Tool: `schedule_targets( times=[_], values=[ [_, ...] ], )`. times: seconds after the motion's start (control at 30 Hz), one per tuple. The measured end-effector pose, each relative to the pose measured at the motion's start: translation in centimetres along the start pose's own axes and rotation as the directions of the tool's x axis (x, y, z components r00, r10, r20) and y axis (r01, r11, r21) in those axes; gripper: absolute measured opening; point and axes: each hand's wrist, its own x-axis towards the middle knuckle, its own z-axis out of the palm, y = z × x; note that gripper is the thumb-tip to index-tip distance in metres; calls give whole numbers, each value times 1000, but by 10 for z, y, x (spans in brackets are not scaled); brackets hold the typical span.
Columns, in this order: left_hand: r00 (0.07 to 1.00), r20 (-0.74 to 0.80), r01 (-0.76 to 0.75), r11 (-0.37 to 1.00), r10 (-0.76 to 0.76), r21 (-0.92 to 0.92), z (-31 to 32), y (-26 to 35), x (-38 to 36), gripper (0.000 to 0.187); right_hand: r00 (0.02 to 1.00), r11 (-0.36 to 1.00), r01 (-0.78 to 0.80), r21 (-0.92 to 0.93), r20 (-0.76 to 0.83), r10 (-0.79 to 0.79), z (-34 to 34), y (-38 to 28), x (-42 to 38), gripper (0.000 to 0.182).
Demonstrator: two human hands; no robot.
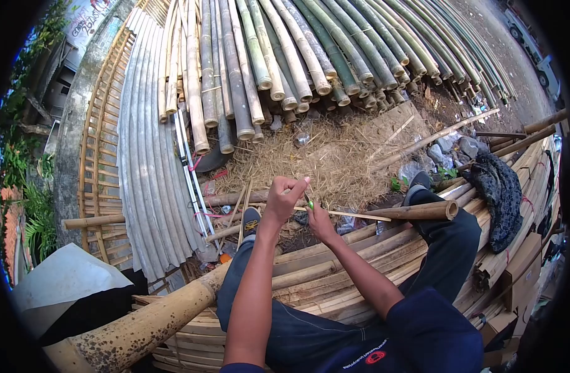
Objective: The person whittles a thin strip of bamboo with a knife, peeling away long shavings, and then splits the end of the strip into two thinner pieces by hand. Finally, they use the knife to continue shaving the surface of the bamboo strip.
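Observation:
My left hand (pixel 285 198) is closed in a fist, thumb toward the right; whatever lies inside its fingers is hidden. Close beside it and slightly lower, my right hand (pixel 321 222) is wrapped round a small green-handled knife (pixel 310 204); its dark, thin blade points up toward my left thumb and is hard to make out. A narrow pale bamboo strip (pixel 359 216) runs sideways at the hands. It meets the lower edge of the left fist, passes the right hand and extends over to a bamboo pole by my knee.
Cut bamboo poles (pixel 310 68) are stacked ahead, above ground strewn with shavings (pixel 322 158). Corrugated sheets (pixel 149 149) and a bamboo ladder (pixel 98 137) lie left. A thick bamboo pole (pixel 142 320) crosses lower left. Split bamboo (pixel 334 273) lies beneath my legs; a dark patterned cloth (pixel 497 199) hangs right.

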Motion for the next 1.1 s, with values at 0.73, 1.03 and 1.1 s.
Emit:
schedule_targets(
  times=[0.73,1.03,1.1],
  values=[
    [998,-11,-54,998,55,26,1,-6,7,48,876,854,-366,-370,174,450,27,102,22,30],
    [1000,-10,-18,996,18,-82,-4,-8,2,47,997,991,74,111,-2,-74,21,35,27,18],
    [999,8,-50,999,50,13,-12,-2,1,48,995,995,92,-34,46,-91,29,56,32,17]
  ],
)
